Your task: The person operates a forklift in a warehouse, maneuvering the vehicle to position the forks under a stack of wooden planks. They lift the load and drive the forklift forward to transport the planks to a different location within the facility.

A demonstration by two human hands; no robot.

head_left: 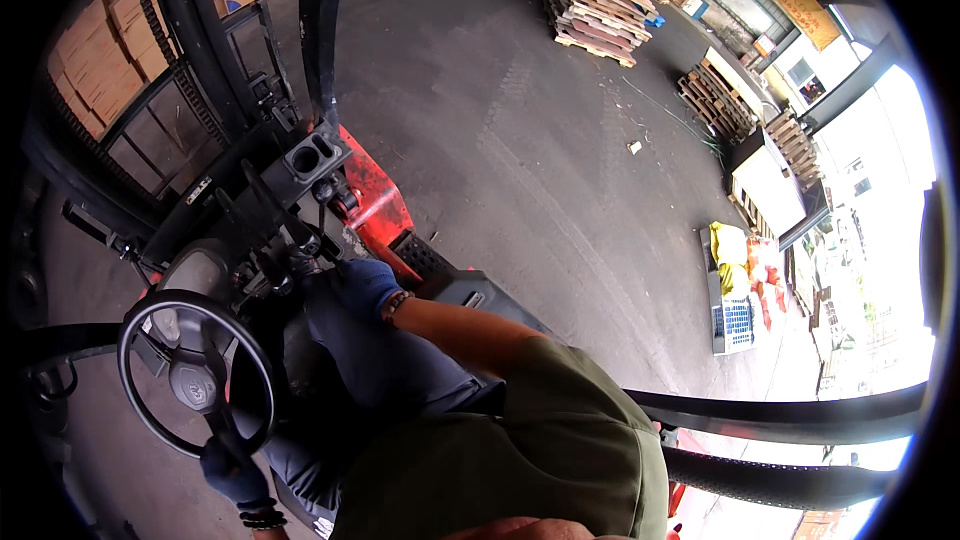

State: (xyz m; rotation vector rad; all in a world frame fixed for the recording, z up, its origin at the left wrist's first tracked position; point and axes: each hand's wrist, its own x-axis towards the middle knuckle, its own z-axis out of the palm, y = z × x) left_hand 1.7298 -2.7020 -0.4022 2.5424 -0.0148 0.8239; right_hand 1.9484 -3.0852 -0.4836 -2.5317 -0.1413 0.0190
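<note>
I sit at the controls of a forklift. My left hand (236,472), in a dark blue glove, is closed on the near lower rim of the black steering wheel (197,387). My right hand (362,285), also in a blue glove, is at my bent right knee (385,360), close beside the black control levers (290,230). Its fingers are too dark and partly hidden to show whether they grip anything. A bead bracelet (397,304) circles the right wrist, and dark bands (262,515) circle the left.
The black mast (200,30) rises ahead at the left, with stacked cardboard boxes (100,60) beyond it. Across the dark floor (450,90) stand stacks of wooden pallets (598,5). A blue crate (735,325) with yellow sacks (730,252) lies at right, near the bright opening.
</note>
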